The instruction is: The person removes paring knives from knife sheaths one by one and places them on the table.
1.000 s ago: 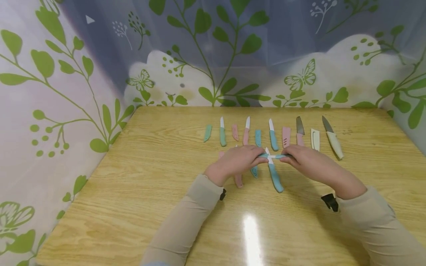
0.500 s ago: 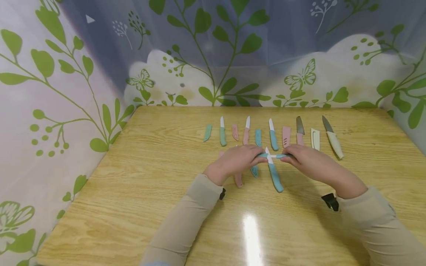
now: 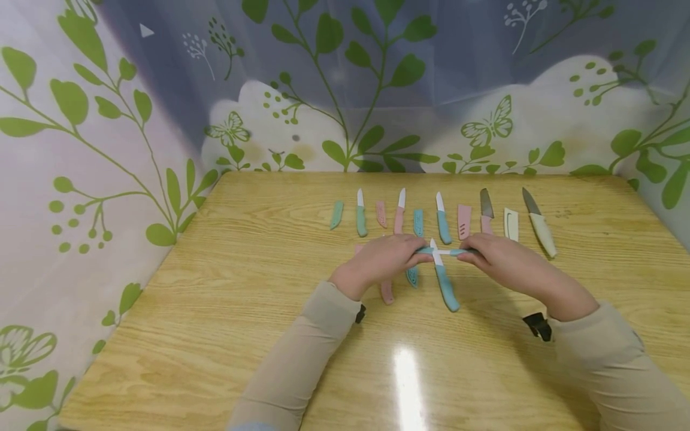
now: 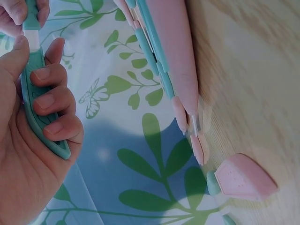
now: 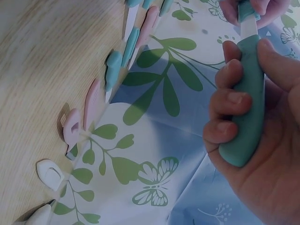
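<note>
My left hand (image 3: 388, 258) grips a blue-green knife sheath (image 4: 36, 93), its fingers curled round it. With my right hand (image 3: 512, 263) I hold the blue-green handle of a small knife (image 5: 248, 93). Its white blade runs into the sheath's mouth, and a short stretch of blade shows between the hands. Both are held above the table, roughly level. Below them lies another blue knife (image 3: 446, 290) with a white blade. A blue sheath (image 3: 412, 277) and a pink knife handle (image 3: 387, 292) lie partly hidden under my left hand.
Along the back of the wooden table (image 3: 215, 287) runs a row of knives and sheaths: a green knife (image 3: 360, 218), a pink knife (image 3: 399, 218), a blue knife (image 3: 442, 224), a pink-handled knife (image 3: 486, 206), a cream-handled knife (image 3: 541, 230). A patterned cloth (image 3: 334, 120) hangs behind.
My right hand has shifted slightly to the right with the knife, and a little more white blade shows outside the sheath. My left hand stays almost still.
</note>
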`<action>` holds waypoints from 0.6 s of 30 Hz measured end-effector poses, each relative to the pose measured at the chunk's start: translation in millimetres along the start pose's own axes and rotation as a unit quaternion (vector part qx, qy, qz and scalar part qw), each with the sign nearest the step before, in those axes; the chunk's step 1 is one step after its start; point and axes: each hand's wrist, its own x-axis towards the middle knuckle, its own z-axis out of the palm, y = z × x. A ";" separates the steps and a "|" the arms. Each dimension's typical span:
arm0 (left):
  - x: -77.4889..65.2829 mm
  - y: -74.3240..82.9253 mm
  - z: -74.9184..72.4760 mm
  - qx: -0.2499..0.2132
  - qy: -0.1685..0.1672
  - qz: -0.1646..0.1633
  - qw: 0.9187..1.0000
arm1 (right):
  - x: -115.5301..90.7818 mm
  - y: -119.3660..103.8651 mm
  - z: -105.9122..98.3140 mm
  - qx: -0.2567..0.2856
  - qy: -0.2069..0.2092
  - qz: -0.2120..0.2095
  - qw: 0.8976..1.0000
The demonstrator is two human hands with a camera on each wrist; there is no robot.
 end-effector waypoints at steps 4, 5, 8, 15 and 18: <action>0.1 0.0 0.4 -0.007 0.000 -0.002 1.000 | -0.6 0.1 -0.1 -0.001 0.000 -0.001 1.000; 0.1 -0.1 0.5 -0.008 0.000 -0.002 1.000 | -0.8 0.1 -0.2 -0.001 0.001 -0.003 1.000; 0.0 -0.2 0.7 -0.013 0.001 -0.003 1.000 | -1.0 0.4 -0.6 -0.001 0.000 -0.006 1.000; 0.5 -1.3 1.3 -0.020 0.005 -0.003 1.000 | -0.4 1.7 -2.0 -0.003 -0.005 0.003 1.000; 1.0 -1.7 1.7 -0.017 0.008 -0.003 1.000 | -0.7 1.9 -2.7 -0.002 -0.003 0.004 1.000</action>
